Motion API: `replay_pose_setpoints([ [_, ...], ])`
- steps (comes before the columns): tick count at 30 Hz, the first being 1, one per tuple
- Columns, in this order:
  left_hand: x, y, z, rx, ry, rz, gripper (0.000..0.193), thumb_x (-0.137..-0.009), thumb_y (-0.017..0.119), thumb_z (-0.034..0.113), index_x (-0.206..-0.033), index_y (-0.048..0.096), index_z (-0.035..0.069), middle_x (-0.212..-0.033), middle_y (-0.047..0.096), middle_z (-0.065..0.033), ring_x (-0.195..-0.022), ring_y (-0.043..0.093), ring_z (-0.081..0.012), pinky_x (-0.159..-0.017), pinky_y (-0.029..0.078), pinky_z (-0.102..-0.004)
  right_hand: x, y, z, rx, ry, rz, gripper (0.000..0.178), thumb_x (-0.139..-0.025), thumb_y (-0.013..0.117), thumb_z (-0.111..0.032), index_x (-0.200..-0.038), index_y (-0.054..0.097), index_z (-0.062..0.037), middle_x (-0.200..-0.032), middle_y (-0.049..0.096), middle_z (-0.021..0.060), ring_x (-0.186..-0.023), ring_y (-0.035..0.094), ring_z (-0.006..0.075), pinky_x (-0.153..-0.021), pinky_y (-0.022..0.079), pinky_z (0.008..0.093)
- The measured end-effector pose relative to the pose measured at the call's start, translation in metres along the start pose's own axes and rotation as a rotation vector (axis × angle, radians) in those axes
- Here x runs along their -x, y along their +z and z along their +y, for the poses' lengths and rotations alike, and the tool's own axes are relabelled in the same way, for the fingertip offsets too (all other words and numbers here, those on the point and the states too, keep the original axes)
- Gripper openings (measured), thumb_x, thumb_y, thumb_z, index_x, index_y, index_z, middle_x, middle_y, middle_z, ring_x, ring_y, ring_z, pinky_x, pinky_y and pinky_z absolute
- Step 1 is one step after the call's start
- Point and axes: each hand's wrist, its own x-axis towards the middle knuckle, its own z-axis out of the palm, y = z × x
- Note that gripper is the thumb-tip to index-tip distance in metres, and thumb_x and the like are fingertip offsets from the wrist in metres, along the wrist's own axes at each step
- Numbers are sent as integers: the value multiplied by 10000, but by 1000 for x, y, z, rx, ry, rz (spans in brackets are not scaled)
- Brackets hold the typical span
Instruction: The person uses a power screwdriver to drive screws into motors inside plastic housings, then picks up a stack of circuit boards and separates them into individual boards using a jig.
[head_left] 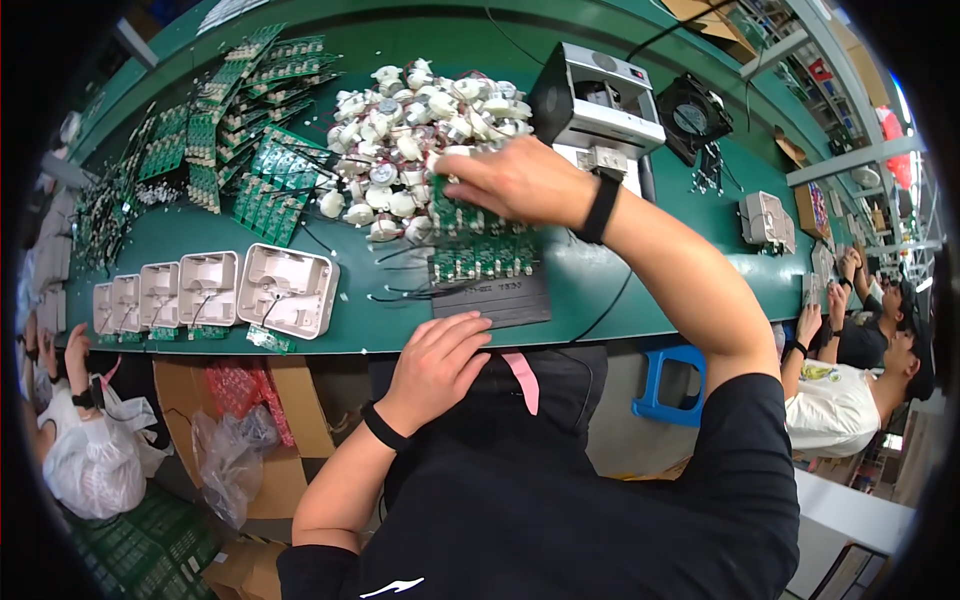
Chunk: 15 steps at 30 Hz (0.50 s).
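Observation:
My right hand point(515, 180) reaches over the near side of a heap of white plastic parts with small motors and wires point(410, 150). Its fingers are closed at the far end of a green circuit board panel point(450, 218), which looks blurred there. Below it, rows of small boards point(485, 262) lie over a dark grey mat point(515, 303), with black wires sticking out to the left. My left hand point(440, 358) is at the mat's near edge by the table edge, fingers stretched out, holding nothing.
Several white housings point(288, 290) stand in a row at left, small boards beside them. Stacked circuit board panels point(280, 180) lie behind. A black and white machine point(600, 100), a black fan point(692, 115) and another housing point(768, 222) are at right. A blue stool point(668, 388) stands below; co-workers sit on both sides.

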Motion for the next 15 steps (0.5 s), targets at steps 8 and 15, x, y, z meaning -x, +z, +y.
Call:
replay_pose_setpoints([
  [8,16,14,-8,-32,-59,-32,238,-818,751,129,-1038,698,55,-1222,670,-72,-1129,632,-271,-977,489,-416,36,-52,-103,90,-160,-189,273,-859,655,-138,-1121,607,-77,-779,685,55,-597,667,217,-473,506,346],
  [15,-13,-22,9,339,-376,47,214,-891,721,90,-1090,690,18,-1225,679,-97,-1151,636,-244,-1013,480,-359,20,-62,-28,-369,344,279,153,-975,652,-144,-1060,607,-25,-720,636,64,-580,610,192,-547,453,298],
])
